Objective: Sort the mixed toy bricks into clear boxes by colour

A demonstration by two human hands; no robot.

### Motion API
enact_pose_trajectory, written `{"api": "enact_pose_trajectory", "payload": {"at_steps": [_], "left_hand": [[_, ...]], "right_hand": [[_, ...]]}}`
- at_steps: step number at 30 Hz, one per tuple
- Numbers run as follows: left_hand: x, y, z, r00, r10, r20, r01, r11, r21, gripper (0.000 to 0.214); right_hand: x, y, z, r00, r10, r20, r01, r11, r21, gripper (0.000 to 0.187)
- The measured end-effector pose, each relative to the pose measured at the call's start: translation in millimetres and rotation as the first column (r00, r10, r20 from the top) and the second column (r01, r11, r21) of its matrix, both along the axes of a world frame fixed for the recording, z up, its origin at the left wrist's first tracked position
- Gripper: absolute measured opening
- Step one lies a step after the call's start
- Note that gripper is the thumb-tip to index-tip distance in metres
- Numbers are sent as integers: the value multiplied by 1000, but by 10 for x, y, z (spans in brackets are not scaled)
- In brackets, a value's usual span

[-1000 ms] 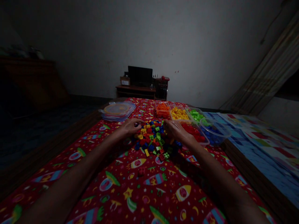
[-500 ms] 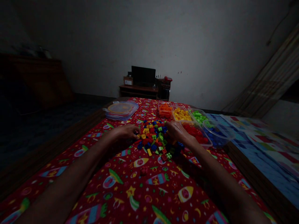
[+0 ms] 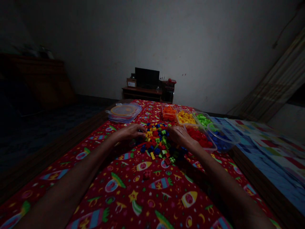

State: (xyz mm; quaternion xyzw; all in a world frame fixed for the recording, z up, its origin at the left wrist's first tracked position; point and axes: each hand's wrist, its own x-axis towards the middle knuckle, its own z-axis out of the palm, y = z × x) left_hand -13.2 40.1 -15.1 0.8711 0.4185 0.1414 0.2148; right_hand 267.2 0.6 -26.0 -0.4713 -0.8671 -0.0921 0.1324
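Note:
A mixed pile of toy building blocks (image 3: 157,140) in yellow, red, blue, green and orange lies on the red patterned cloth (image 3: 133,194). At its left edge is my left hand (image 3: 133,131), fingers bent, with thumb and forefinger apart beside yellow blocks. My right hand (image 3: 178,133) reaches down over the pile's right side, its fingertips in shadow, so I cannot tell whether they grip a block. Just behind the right wrist stands a clear box of red blocks (image 3: 199,137). Apart from the pile, nearer me, lies a single red block (image 3: 147,174).
Clear containers with orange blocks (image 3: 169,113), yellow blocks (image 3: 186,117), green blocks (image 3: 202,120) and blue blocks (image 3: 220,140) line the right side. Stacked clear lids (image 3: 125,112) lie at the far left. A monitor (image 3: 147,77) stands by the wall.
My left hand has moved slightly right, further over the pile's left edge, covering some yellow pieces. My right hand stays over the right side with little change.

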Motion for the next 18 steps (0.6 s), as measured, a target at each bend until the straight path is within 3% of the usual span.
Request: {"api": "enact_pose_trajectory", "payload": {"at_steps": [6,12,18], "left_hand": [[203,-71,10,972,97,214,-86,995,-58,48],[389,-145,-85,961,88,262,-48,987,-154,45],[562,-291,18,819,313,481,-117,911,-395,63]], "right_hand": [[-35,-18,9,1000,2,-12,-3,999,-41,25],[-75,-65,45,999,28,-24,-29,999,-30,23],[-153,-140,148,962,136,-237,-151,987,-48,30]]}}
